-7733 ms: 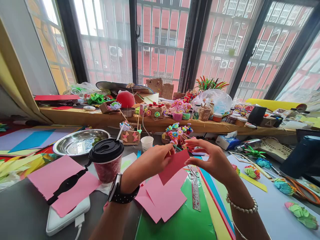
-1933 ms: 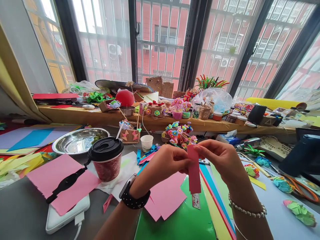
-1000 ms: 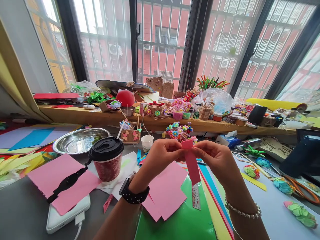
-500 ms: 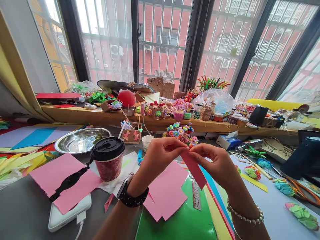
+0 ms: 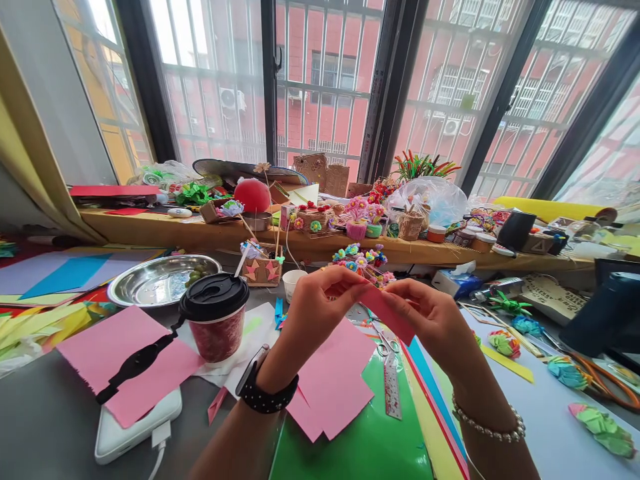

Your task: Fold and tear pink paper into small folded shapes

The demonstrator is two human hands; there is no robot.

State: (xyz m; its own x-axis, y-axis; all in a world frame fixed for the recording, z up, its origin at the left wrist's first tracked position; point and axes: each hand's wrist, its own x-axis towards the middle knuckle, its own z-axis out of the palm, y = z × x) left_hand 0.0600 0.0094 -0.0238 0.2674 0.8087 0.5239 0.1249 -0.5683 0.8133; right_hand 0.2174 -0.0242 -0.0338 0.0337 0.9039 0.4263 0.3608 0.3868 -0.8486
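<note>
Between my two hands, above the table, is a folded strip of pink paper (image 5: 387,312). My left hand (image 5: 325,307) pinches its upper left end with thumb and fingertips. Along its upper edge my right hand (image 5: 430,310) grips it, thumb on the near face; some fingers are hidden behind. Below lie pink paper sheets (image 5: 335,387) on a glossy green folder (image 5: 370,447). Scissors (image 5: 386,343) and a printed ruler (image 5: 393,390) rest on that folder, just under the strip.
A lidded paper cup (image 5: 217,327) stands left of my left wrist, near a metal dish (image 5: 150,280) and a white power bank (image 5: 137,427). Folded paper pieces (image 5: 567,372) and orange-handled scissors (image 5: 613,383) lie at right. Crafts crowd the windowsill (image 5: 300,243).
The pink strip has swung up from hanging steeply to a flatter slant, baring the scissors below. My right fingers have shifted along its edge.
</note>
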